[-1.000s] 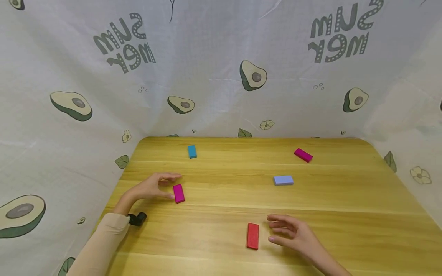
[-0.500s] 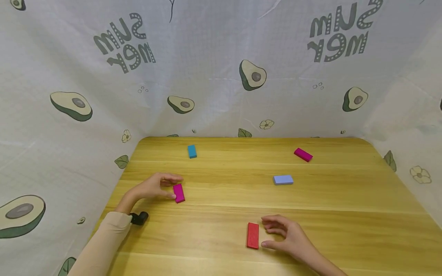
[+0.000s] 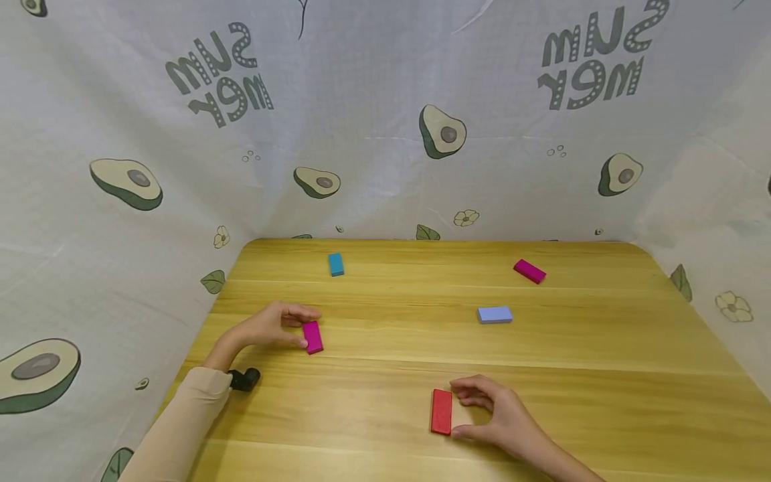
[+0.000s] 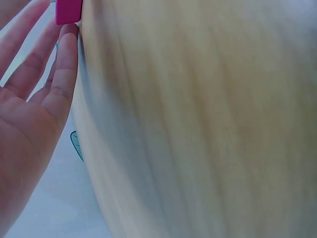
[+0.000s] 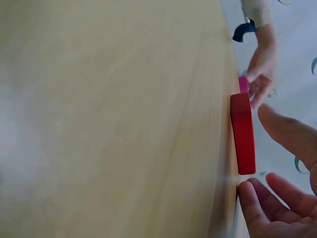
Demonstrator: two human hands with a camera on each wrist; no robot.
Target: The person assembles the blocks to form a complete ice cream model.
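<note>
On the left of the wooden table lies a magenta block. My left hand is around its left side, thumb tip overlapping the block's edge and fingers near its far end. In the left wrist view, the extended fingers come up close to the magenta block. A red block lies flat at the front. Just to its right is my right hand, thumb and fingers spread apart. The right wrist view has the thumb and fingertips near opposite ends of the red block.
Farther back on the table lie a blue block, a light purple block and a second magenta block. An avocado-print cloth hangs behind the table and along its sides. A black device sits at my left wrist.
My right hand has moved left, up close to the red block. The left hand has shifted slightly right, its thumb now over the magenta block's edge. The blocks have stayed in place.
</note>
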